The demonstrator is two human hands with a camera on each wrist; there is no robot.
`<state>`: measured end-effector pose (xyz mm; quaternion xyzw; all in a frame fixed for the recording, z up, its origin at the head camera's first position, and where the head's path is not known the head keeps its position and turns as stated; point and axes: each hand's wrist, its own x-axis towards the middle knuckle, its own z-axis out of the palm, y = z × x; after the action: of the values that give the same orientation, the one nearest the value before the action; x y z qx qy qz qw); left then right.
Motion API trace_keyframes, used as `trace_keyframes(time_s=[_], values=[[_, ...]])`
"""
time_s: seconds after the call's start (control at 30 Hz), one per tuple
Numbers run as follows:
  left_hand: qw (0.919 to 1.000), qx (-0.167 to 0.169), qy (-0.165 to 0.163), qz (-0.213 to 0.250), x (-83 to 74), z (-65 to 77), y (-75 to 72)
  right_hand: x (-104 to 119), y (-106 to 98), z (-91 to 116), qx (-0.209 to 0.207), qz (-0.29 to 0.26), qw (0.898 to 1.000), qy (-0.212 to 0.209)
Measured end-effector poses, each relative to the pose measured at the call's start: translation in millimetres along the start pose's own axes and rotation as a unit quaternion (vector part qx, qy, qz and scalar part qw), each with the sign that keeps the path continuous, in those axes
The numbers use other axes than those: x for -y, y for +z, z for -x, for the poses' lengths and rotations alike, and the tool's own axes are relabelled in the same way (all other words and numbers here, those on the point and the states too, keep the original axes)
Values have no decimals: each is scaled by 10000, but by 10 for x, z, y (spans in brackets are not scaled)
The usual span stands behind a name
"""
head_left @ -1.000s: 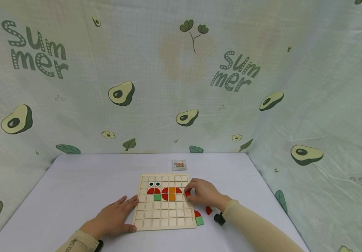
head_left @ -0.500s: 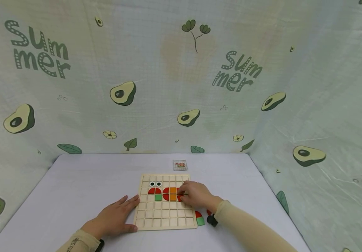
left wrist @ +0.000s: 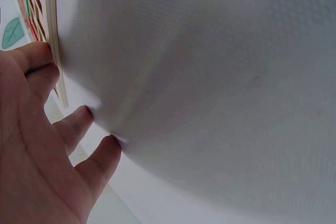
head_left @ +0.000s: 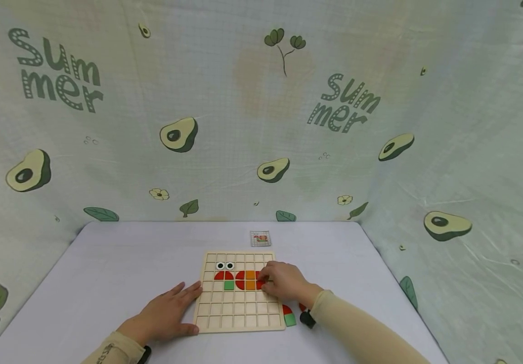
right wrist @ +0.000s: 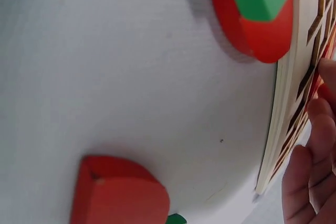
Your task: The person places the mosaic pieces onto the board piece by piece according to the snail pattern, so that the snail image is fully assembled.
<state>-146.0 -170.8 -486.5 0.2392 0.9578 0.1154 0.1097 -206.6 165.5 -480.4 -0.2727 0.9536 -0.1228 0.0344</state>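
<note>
A wooden grid board [head_left: 238, 321] lies on the white table. My left hand [head_left: 166, 313] lies spread along the board's left side, its fingertips at the edge in the left wrist view. Over the board's right part, my right hand [head_left: 289, 281] pinches a red quarter-circle block [head_left: 260, 286] sitting in a cell; the fingers partly hide it. Left of it stand two orange squares [head_left: 250, 284] between red quarter-circles. Farther left are a green square [head_left: 228, 285], two red quarter-circles forming an arch [head_left: 223, 275], and two eye pieces [head_left: 220, 265] above.
A small picture card [head_left: 260, 238] lies behind the board. Off its right edge are a green block [head_left: 290, 320], a red block [head_left: 287, 309] against it, and another red quarter-circle [right wrist: 121, 198]. A black wrist device [head_left: 307, 319] is on the right arm.
My right hand has moved left from the board's edge, carrying the red quarter-circle, which now sits in a cell beside the lower orange square. The left hand stays put.
</note>
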Motion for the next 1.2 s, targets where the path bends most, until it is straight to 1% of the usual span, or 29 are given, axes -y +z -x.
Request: trace_keyframes(time_s=[0.17, 0.3, 0.6, 0.73, 0.97, 1.1, 1.2], values=[[10000, 2, -6, 11, -10, 3, -7, -22, 6, 16, -99, 25, 9999, 26], [10000, 14, -16, 4, -9, 0, -9, -66, -22, 80, -132, -17, 9999, 28], [10000, -10, -10, 11, -23, 5, -24, -285, -122, 363, -86, -289, 9994, 172], [10000, 0, -10, -7, -26, 4, -27, -374, -170, 488, -63, -396, 9987, 329], [10000, -24, 20, -6, -15, 1, -17, -500, -214, 652, -97, -377, 9974, 613], [10000, -21, 74, -1, -7, 0, -12, -552, -227, 746, -61, -425, 9969, 652], [10000, -30, 90, -1, 2, -5, -7, -576, -228, 809, 42, -543, 9965, 628]])
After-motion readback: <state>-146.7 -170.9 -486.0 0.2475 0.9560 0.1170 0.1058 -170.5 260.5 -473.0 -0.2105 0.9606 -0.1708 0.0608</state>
